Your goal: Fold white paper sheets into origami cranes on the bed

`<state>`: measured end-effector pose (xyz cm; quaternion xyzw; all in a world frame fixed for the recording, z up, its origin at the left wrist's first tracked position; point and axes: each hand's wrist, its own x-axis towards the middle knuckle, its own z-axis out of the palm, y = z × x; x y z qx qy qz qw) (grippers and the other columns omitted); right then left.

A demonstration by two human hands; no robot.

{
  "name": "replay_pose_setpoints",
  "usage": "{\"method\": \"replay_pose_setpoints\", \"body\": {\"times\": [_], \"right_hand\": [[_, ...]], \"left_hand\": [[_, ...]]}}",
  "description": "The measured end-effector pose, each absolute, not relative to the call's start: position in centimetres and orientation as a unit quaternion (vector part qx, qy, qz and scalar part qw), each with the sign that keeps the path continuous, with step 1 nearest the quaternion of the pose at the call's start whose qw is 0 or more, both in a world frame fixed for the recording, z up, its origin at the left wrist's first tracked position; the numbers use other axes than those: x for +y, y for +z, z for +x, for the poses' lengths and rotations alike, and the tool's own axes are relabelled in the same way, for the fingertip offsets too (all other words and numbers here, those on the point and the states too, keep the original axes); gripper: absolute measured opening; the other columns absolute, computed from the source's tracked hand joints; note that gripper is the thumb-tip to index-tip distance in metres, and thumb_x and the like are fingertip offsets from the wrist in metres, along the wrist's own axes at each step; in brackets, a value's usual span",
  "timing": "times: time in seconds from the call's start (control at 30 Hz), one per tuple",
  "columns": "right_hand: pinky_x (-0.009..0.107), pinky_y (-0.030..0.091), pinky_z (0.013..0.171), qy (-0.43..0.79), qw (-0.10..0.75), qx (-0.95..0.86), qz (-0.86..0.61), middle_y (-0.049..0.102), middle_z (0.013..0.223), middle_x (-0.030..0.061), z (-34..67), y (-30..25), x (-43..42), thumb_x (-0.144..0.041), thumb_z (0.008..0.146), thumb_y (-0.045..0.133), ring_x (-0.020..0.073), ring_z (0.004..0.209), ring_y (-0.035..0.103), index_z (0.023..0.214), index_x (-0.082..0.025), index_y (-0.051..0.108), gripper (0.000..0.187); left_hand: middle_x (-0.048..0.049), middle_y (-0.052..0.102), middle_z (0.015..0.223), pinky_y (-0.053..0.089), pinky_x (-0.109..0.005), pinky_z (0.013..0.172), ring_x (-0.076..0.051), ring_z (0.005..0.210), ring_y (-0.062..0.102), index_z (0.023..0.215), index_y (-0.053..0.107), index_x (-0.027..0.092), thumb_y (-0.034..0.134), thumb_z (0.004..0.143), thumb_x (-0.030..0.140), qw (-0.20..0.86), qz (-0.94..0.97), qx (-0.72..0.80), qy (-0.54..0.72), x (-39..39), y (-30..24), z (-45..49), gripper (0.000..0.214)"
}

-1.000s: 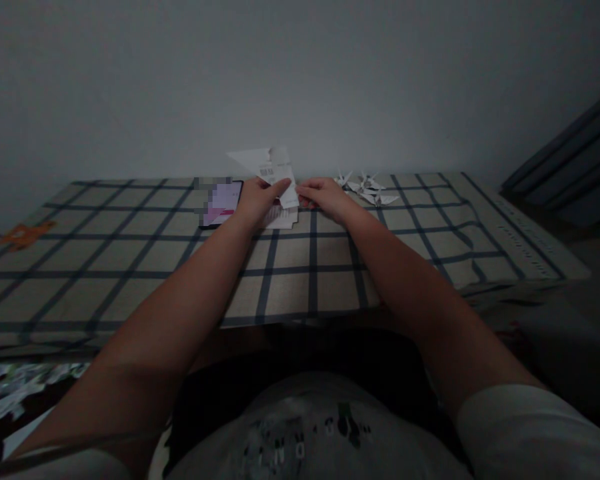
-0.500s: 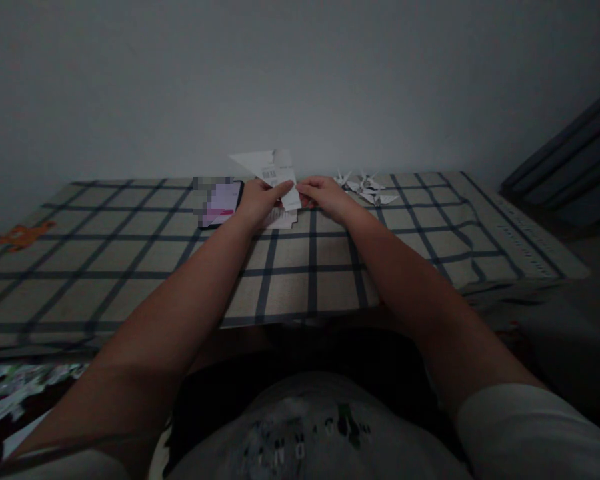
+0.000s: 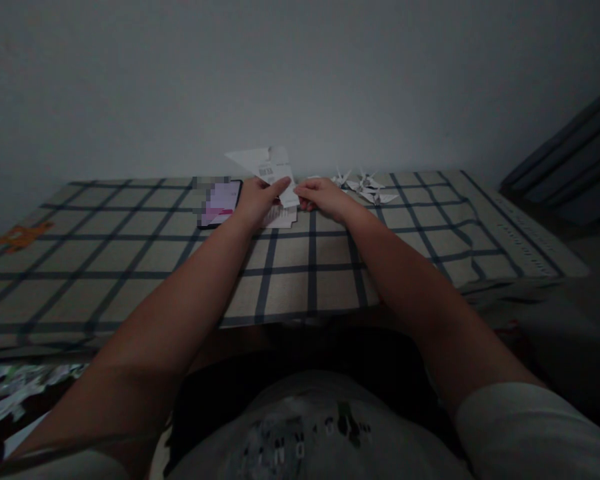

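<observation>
A folded sheet of printed white paper point(image 3: 279, 167) is held up above the table, its long pointed flap sticking out to the left. My left hand point(image 3: 258, 199) grips it from the left, thumb pressed on the printed face. At the paper's right edge, the fingers of my right hand point(image 3: 323, 197) are closed in a pinch. Below the held sheet lies a small stack of printed paper point(image 3: 284, 219), partly covered by my left hand. Several folded paper cranes point(image 3: 367, 187) sit just right of my right hand.
A phone point(image 3: 221, 202) with a lit screen lies left of my left hand. A checked cloth point(image 3: 300, 287) covers the table, which meets a plain wall point(image 3: 300, 80). An orange item point(image 3: 24, 237) lies at the far left, and grey fabric point(image 3: 575, 160) hangs on the right.
The held paper has shifted slightly left and tilted a little. My right fingers have closed in tighter by its right edge. The phone and cranes stay put.
</observation>
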<state>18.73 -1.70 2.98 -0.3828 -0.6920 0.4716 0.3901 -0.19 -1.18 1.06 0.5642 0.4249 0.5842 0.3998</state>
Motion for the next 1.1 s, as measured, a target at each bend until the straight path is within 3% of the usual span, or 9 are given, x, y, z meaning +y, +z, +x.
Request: {"method": "replay_pose_setpoints", "body": {"times": [0.23, 0.47, 0.73, 1.1], "right_hand": [[0.017, 0.045, 0.056, 0.492, 0.374, -0.691, -0.376, 0.066, 0.067, -0.0019, 18.7, 3.2, -1.9, -0.017, 0.099, 0.063, 0.0060, 0.057, 0.055, 0.076, -0.016, 0.069, 0.024], [0.018, 0.046, 0.057, 0.492, 0.364, -0.690, -0.387, 0.068, 0.066, -0.0011, 18.4, 3.2, -2.0, -0.014, 0.100, 0.062, 0.0065, 0.056, 0.056, 0.074, -0.015, 0.069, 0.027], [0.017, 0.046, 0.057, 0.486, 0.352, -0.696, -0.395, 0.067, 0.062, -0.0016, 18.4, 3.4, -2.2, -0.012, 0.101, 0.060, 0.0061, 0.054, 0.056, 0.070, -0.014, 0.068, 0.031], [0.018, 0.046, 0.057, 0.489, 0.343, -0.707, -0.380, 0.065, 0.061, -0.0013, 18.3, 3.1, -2.1, -0.011, 0.101, 0.056, 0.0067, 0.054, 0.056, 0.068, -0.014, 0.066, 0.035]], "left_hand": [[-0.0065, 0.075, 0.076, 0.058, -0.031, 0.063, -0.019, 0.064, 0.070, 0.084, 0.073, 0.015, 0.086, 0.069, 0.054, 0.359, 0.568, 0.435, 0.599, -0.2, 0.6, -0.5, 0.044], [-0.0081, 0.075, 0.079, 0.060, -0.034, 0.071, -0.024, 0.077, 0.075, 0.088, 0.074, 0.014, 0.087, 0.069, 0.051, 0.346, 0.568, 0.423, 0.616, 0.0, 0.4, -0.7, 0.043], [-0.0096, 0.078, 0.086, 0.058, -0.031, 0.063, -0.022, 0.073, 0.073, 0.088, 0.074, 0.015, 0.086, 0.069, 0.055, 0.349, 0.566, 0.430, 0.611, 0.1, 0.6, -0.7, 0.046], [-0.0106, 0.077, 0.088, 0.064, -0.038, 0.078, -0.029, 0.093, 0.077, 0.095, 0.071, 0.015, 0.087, 0.068, 0.053, 0.366, 0.541, 0.421, 0.630, 0.5, 0.4, -0.7, 0.050]]}}
